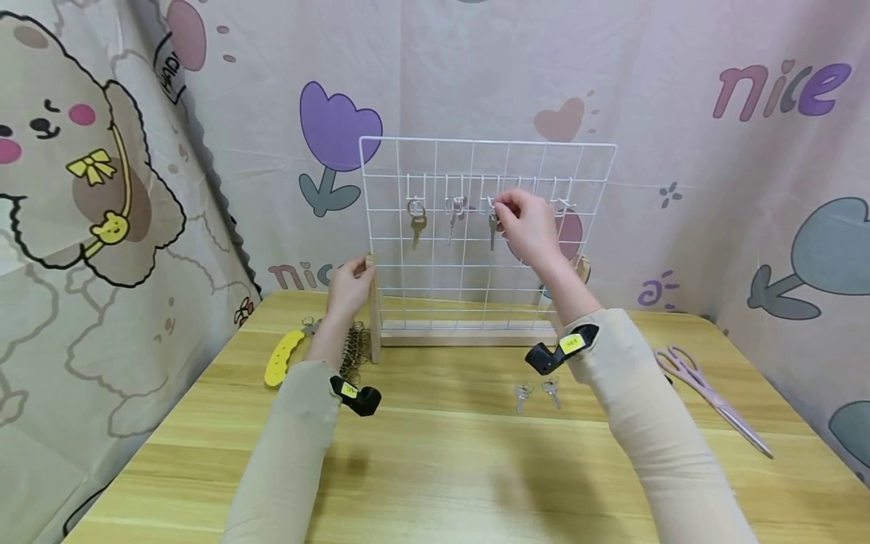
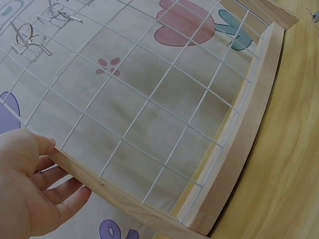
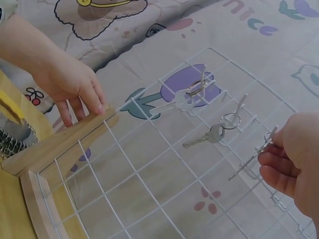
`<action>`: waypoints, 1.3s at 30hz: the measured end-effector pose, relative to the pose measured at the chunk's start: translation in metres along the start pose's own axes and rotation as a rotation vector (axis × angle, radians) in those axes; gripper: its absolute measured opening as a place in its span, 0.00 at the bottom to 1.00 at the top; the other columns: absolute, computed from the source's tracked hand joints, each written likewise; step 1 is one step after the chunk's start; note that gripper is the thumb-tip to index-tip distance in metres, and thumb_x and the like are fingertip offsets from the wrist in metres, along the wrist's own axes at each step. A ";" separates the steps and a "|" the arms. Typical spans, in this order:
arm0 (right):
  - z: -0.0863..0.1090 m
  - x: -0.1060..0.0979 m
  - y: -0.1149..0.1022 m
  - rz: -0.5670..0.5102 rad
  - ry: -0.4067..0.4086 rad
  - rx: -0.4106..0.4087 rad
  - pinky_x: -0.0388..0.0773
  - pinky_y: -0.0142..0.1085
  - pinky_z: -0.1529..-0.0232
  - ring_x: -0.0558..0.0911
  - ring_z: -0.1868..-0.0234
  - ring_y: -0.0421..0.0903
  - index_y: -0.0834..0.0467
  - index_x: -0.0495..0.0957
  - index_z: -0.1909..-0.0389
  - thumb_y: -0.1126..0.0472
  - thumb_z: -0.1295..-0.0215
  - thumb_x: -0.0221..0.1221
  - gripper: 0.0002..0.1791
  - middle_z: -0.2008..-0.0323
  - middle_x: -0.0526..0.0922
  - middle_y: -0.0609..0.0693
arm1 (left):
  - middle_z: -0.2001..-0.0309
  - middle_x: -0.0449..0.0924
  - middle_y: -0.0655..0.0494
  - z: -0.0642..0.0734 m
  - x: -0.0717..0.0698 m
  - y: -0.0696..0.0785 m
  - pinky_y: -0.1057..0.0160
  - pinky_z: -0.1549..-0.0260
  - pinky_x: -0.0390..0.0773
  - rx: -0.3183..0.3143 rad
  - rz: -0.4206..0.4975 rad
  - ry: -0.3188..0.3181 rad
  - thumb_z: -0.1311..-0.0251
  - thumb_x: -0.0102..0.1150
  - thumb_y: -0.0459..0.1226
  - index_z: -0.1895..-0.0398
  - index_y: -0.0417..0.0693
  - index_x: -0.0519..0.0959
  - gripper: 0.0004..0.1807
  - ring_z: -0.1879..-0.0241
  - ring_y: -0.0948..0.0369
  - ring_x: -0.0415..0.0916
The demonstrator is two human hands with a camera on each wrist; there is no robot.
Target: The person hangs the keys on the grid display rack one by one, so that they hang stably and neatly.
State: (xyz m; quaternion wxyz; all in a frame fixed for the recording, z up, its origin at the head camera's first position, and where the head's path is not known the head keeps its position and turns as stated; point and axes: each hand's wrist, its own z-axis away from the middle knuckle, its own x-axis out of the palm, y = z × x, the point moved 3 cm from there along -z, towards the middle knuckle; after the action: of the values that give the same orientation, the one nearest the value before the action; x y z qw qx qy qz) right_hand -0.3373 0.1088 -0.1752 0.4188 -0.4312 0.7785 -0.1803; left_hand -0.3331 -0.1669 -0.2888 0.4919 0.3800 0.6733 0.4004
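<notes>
A white wire grid rack (image 1: 469, 264) with a wooden base stands upright on the table. My left hand (image 1: 350, 289) holds the top of its wooden side post (image 2: 114, 194), thumb on one side and fingers on the other. At the third hook from the left, my right hand (image 1: 530, 227) pinches the ring of a key (image 3: 244, 167), which hangs down against the grid. Further left, a brass-coloured key (image 1: 418, 227) and another key (image 3: 212, 134) hang by their rings from their own hooks. A bare hook (image 1: 563, 204) shows right of my right hand.
Two keys with rings (image 1: 522, 396) lie on the table (image 1: 442, 468) before the rack. Purple scissors (image 1: 714, 397) rest at the right. Beside my left forearm are a yellow-handled object (image 1: 282, 358) and a heap of metal rings (image 1: 353, 351). A printed curtain (image 1: 680, 249) hangs behind.
</notes>
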 end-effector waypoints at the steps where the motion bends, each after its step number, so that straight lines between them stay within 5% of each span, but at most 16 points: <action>1: 0.000 0.000 0.000 -0.005 0.001 0.003 0.76 0.25 0.73 0.80 0.72 0.47 0.66 0.78 0.59 0.64 0.33 0.52 0.10 0.70 0.79 0.57 | 0.37 0.64 0.42 0.000 0.000 0.000 0.55 0.40 0.64 0.000 0.003 0.001 0.30 0.45 0.40 0.33 0.37 0.60 0.26 0.37 0.49 0.61; 14: 0.008 0.004 0.010 -0.056 -0.029 0.014 0.75 0.24 0.76 0.78 0.76 0.40 0.67 0.77 0.61 0.66 0.36 0.55 0.08 0.70 0.81 0.58 | 0.37 0.65 0.43 -0.002 0.002 -0.002 0.55 0.40 0.64 0.002 0.001 0.005 0.30 0.45 0.40 0.33 0.38 0.60 0.26 0.37 0.49 0.61; 22: 0.027 0.002 0.029 -0.092 -0.046 0.069 0.76 0.25 0.75 0.81 0.69 0.53 0.67 0.77 0.61 0.65 0.36 0.55 0.09 0.69 0.81 0.59 | 0.37 0.64 0.43 -0.002 0.001 -0.002 0.55 0.40 0.64 0.004 0.001 0.008 0.30 0.45 0.40 0.33 0.38 0.60 0.26 0.37 0.49 0.61; 30: 0.069 -0.003 0.065 -0.144 -0.144 0.110 0.80 0.34 0.69 0.79 0.69 0.51 0.69 0.76 0.57 0.67 0.37 0.56 0.10 0.67 0.80 0.62 | 0.37 0.65 0.43 -0.002 0.002 -0.003 0.55 0.41 0.66 0.002 -0.008 0.016 0.31 0.45 0.40 0.33 0.39 0.61 0.26 0.38 0.49 0.62; 39: 0.123 -0.001 0.118 -0.121 -0.231 0.200 0.79 0.32 0.72 0.79 0.72 0.48 0.70 0.76 0.59 0.66 0.38 0.58 0.11 0.69 0.80 0.62 | 0.37 0.64 0.43 -0.003 0.000 -0.004 0.54 0.41 0.66 0.002 -0.015 0.009 0.30 0.44 0.41 0.32 0.39 0.60 0.26 0.37 0.48 0.61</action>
State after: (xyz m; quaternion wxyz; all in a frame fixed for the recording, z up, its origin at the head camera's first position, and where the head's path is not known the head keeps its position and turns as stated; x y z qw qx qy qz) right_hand -0.2988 0.1861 -0.3221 0.5346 -0.4515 0.6759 -0.2313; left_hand -0.3361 -0.1684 -0.2920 0.4915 0.3738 0.6786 0.3977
